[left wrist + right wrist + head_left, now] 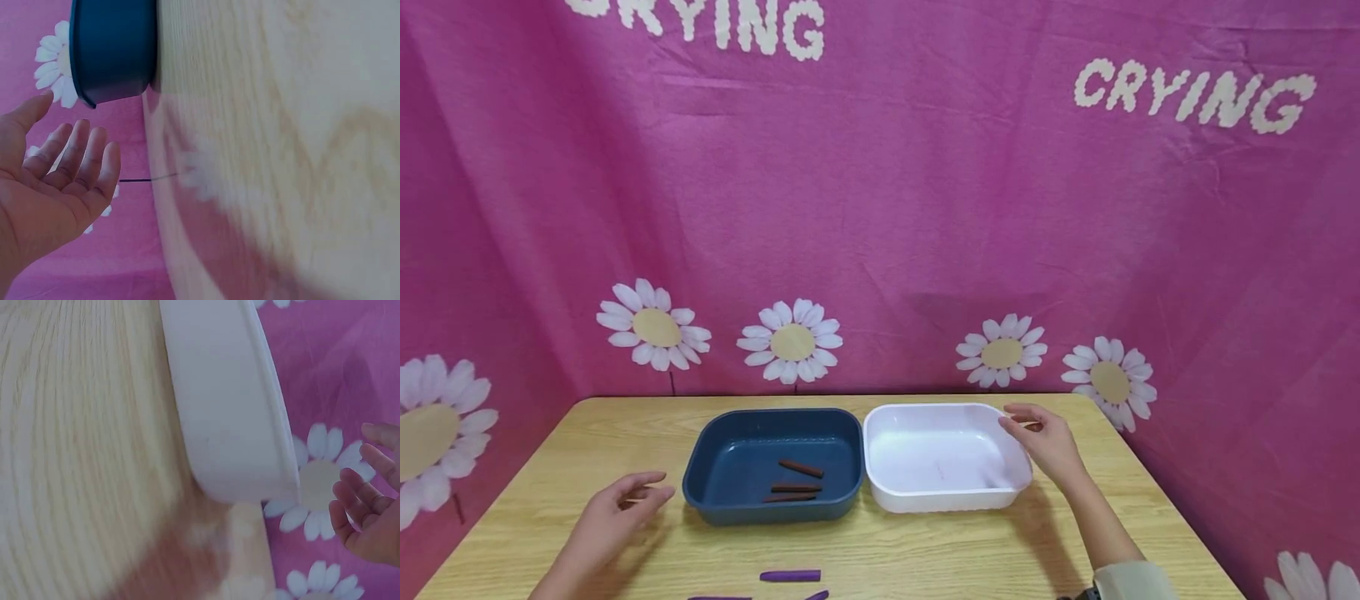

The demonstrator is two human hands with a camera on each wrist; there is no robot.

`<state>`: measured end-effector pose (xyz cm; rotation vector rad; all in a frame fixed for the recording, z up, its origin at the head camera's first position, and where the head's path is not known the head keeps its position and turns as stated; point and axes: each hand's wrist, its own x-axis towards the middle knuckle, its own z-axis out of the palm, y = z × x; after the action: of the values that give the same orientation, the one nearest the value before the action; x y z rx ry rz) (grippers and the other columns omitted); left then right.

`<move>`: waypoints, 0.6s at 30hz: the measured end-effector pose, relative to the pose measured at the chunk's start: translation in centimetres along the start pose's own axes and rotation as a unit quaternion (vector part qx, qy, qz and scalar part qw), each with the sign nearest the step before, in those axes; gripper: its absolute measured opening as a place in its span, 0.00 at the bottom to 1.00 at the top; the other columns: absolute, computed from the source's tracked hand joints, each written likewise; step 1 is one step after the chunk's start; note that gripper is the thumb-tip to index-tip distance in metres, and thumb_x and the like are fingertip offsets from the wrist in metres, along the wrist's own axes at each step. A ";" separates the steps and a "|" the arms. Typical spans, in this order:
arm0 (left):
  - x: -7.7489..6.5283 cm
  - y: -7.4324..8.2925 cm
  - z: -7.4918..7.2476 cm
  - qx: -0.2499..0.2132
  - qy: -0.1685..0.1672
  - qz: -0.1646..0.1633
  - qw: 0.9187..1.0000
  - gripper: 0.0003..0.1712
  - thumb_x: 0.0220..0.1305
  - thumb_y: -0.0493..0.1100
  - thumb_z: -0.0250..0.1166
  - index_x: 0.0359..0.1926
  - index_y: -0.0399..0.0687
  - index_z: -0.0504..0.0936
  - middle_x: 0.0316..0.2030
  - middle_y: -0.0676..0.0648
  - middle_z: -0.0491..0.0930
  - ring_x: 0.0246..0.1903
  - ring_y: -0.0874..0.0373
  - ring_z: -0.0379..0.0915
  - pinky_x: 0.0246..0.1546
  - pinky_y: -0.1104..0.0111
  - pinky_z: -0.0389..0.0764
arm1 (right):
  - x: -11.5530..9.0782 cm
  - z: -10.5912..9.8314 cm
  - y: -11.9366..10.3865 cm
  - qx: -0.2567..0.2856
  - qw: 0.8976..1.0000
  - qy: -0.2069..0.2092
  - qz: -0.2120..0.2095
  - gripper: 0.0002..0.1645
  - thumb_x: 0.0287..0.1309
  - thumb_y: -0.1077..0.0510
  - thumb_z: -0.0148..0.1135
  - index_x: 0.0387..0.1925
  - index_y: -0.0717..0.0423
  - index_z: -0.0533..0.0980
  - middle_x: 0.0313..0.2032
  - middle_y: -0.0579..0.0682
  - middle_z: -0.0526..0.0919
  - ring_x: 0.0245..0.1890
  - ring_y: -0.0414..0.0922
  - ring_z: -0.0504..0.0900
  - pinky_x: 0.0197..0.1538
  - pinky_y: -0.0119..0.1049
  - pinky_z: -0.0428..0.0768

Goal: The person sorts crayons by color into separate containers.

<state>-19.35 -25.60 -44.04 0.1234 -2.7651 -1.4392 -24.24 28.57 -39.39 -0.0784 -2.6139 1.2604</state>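
Note:
My left hand hovers left of a dark blue basin, fingers loosely bent and holding nothing. In the left wrist view its palm faces up beside the basin's outer wall. Inside the basin lie several thin brown sticks. My right hand is over the right rim of a white basin, its fingers relaxed with nothing between them. The right wrist view shows those fingers apart from the white wall.
Purple sticks lie on the wooden table in front of the basins, some cut off by the frame's lower edge. The two basins stand side by side. Behind the table hangs a pink cloth with daisies and lettering.

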 end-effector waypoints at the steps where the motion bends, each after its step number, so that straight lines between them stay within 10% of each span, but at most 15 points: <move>1: -0.2 -0.1 -0.1 0.002 -0.002 0.005 1.000 0.31 0.63 0.52 0.61 0.59 0.34 0.70 0.43 0.41 0.81 0.32 0.74 0.72 0.32 0.74 0.78 | 0.0 -0.3 0.6 0.000 1.000 0.005 0.005 0.25 0.58 0.48 0.62 0.52 0.59 0.76 0.47 0.62 0.81 0.42 0.46 0.79 0.39 0.29 0.76; 9: -2.3 0.3 -0.6 0.031 -0.048 -0.048 0.997 0.39 0.59 0.57 0.63 0.64 0.39 0.65 0.45 0.44 0.79 0.41 0.57 0.73 0.34 0.72 0.77 | -0.8 0.0 4.1 0.022 0.998 0.018 0.050 0.25 0.59 0.52 0.61 0.52 0.66 0.74 0.48 0.66 0.79 0.42 0.49 0.80 0.37 0.29 0.77; 18: -3.8 0.2 1.8 0.062 -0.124 0.032 0.990 0.26 0.56 0.50 0.67 0.52 0.41 0.78 0.42 0.46 0.80 0.35 0.64 0.73 0.32 0.74 0.77 | -1.8 2.3 6.3 0.102 0.988 0.025 0.110 0.29 0.60 0.52 0.60 0.60 0.61 0.69 0.53 0.67 0.74 0.41 0.43 0.80 0.35 0.27 0.78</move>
<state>-15.67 -23.70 -44.84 -0.1524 -3.0233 -1.3528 -23.40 30.49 -46.06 -0.3650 -2.4722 1.5697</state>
